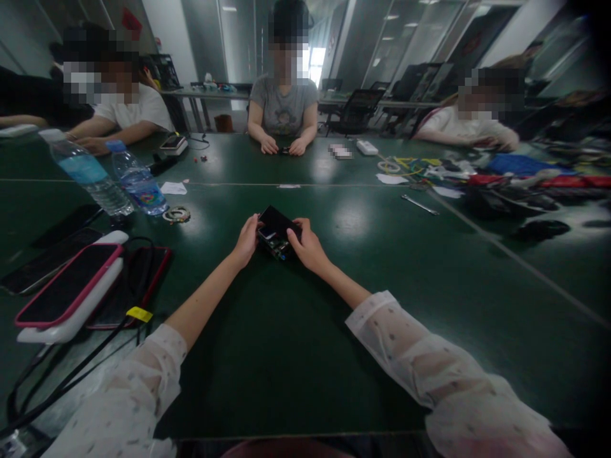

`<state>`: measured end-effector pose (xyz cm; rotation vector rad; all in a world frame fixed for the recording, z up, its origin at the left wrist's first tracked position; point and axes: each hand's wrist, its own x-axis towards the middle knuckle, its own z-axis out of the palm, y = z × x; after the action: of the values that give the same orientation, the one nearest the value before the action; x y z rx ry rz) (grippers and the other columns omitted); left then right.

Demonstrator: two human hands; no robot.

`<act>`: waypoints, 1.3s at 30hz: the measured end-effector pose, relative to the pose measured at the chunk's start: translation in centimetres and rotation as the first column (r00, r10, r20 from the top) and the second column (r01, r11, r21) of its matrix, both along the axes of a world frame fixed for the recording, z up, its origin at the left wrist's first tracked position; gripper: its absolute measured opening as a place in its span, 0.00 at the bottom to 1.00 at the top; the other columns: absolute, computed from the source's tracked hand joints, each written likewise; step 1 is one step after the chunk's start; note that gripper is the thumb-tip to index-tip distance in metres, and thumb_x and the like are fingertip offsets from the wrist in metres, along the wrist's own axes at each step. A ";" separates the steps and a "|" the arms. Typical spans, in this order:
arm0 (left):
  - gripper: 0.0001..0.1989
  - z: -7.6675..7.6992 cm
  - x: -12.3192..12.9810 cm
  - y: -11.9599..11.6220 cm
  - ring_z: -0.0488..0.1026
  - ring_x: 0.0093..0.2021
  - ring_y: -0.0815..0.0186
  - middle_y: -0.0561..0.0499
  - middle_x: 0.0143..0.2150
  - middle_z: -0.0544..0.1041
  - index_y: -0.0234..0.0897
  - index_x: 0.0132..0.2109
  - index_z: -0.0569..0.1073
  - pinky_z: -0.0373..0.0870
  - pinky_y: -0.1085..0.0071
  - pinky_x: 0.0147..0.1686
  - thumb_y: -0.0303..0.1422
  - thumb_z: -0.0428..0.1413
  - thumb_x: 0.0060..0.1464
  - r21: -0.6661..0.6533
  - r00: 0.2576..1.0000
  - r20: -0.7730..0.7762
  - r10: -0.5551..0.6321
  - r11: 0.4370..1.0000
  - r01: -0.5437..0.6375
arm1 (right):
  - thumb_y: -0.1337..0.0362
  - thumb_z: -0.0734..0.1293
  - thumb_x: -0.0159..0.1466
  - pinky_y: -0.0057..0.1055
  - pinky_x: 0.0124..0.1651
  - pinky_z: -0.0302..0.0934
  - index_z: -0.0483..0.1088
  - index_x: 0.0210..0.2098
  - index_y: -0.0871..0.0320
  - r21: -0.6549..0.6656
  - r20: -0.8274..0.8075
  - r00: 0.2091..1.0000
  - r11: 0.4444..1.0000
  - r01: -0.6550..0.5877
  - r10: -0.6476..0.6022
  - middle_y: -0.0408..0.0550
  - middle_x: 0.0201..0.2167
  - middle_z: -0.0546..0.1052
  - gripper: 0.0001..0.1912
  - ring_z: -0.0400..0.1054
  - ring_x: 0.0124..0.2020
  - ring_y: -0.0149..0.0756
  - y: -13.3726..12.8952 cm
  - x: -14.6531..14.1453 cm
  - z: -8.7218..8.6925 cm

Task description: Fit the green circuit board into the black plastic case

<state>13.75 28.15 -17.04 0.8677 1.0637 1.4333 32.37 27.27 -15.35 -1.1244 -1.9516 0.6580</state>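
In the head view, a small black electronic device with a flat dark top sits between my two hands over the middle of the table. An uncovered circuit board shows along its near side. My left hand is closed on its left edge. With the thumb lying over the top, my right hand grips the right side. Some fingertips are hidden behind the device. It is tilted, and I cannot tell whether it touches the table.
Two water bottles, a cable coil and several phones with black cables lie left. A wrench and a pile of wires and tools are right. Co-workers sit across the green table.
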 end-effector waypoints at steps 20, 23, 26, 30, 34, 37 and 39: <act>0.19 -0.2 -0.1 0.0 0.73 0.41 0.63 0.47 0.45 0.74 0.41 0.49 0.70 0.68 0.70 0.36 0.48 0.49 0.59 0.005 1.000 -0.016 0.005 1.000 -0.005 | 0.47 0.55 0.68 0.38 0.40 0.65 0.55 0.52 0.57 0.002 -0.001 1.000 1.000 0.002 -0.002 0.56 0.44 0.72 0.22 0.71 0.38 0.42 0.2 0.0 -0.3; 0.19 0.1 0.0 -0.2 0.73 0.42 0.63 0.47 0.46 0.74 0.41 0.50 0.70 0.68 0.69 0.37 0.48 0.48 0.59 0.006 1.000 -0.028 -0.002 1.000 0.003 | 0.47 0.55 0.68 0.38 0.38 0.65 0.55 0.52 0.57 -0.017 -0.005 1.000 1.000 -0.012 0.011 0.56 0.44 0.72 0.23 0.71 0.38 0.42 0.0 0.0 -0.1; 0.19 0.2 0.0 -0.3 0.72 0.42 0.63 0.47 0.45 0.74 0.41 0.49 0.70 0.68 0.69 0.38 0.48 0.48 0.59 0.008 1.000 -0.017 -0.006 1.000 0.006 | 0.48 0.55 0.68 0.37 0.38 0.65 0.55 0.52 0.57 -0.015 -0.002 1.000 1.000 -0.003 0.003 0.56 0.44 0.72 0.22 0.71 0.37 0.41 0.0 0.0 -0.1; 0.19 0.2 0.0 -0.2 0.72 0.42 0.63 0.47 0.44 0.74 0.41 0.49 0.70 0.68 0.69 0.38 0.48 0.50 0.58 0.017 1.000 0.002 -0.018 1.000 0.018 | 0.48 0.55 0.68 0.39 0.40 0.65 0.56 0.52 0.57 -0.005 -0.007 1.000 1.000 0.001 -0.001 0.55 0.43 0.72 0.22 0.71 0.38 0.42 0.1 0.0 -0.2; 0.19 -0.1 -0.1 -0.1 0.72 0.42 0.63 0.47 0.44 0.74 0.41 0.49 0.70 0.68 0.68 0.38 0.47 0.48 0.59 0.016 1.000 -0.016 -0.012 1.000 0.012 | 0.47 0.55 0.67 0.40 0.41 0.65 0.56 0.52 0.56 0.004 -0.016 1.000 1.000 0.006 -0.006 0.55 0.43 0.72 0.22 0.71 0.39 0.43 0.2 0.0 -0.3; 0.19 -0.3 -0.1 0.1 0.72 0.42 0.62 0.47 0.44 0.74 0.41 0.49 0.70 0.68 0.68 0.39 0.48 0.48 0.59 0.023 0.999 -0.030 -0.010 1.000 0.011 | 0.47 0.55 0.67 0.40 0.42 0.65 0.56 0.52 0.56 0.007 -0.012 1.000 1.000 0.003 -0.002 0.55 0.43 0.73 0.22 0.71 0.39 0.43 0.3 0.0 -0.4; 0.19 -0.4 -0.1 0.2 0.72 0.41 0.62 0.47 0.44 0.74 0.41 0.49 0.70 0.68 0.68 0.38 0.48 0.49 0.58 0.022 1.000 -0.020 -0.007 1.000 0.007 | 0.47 0.55 0.67 0.40 0.42 0.64 0.56 0.52 0.56 0.013 -0.007 1.000 1.000 0.003 -0.003 0.55 0.42 0.73 0.22 0.71 0.39 0.43 0.3 -0.1 -0.4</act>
<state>13.60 28.37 -17.45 0.9021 1.0600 1.4359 32.31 27.56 -15.75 -1.1156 -1.9447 0.6466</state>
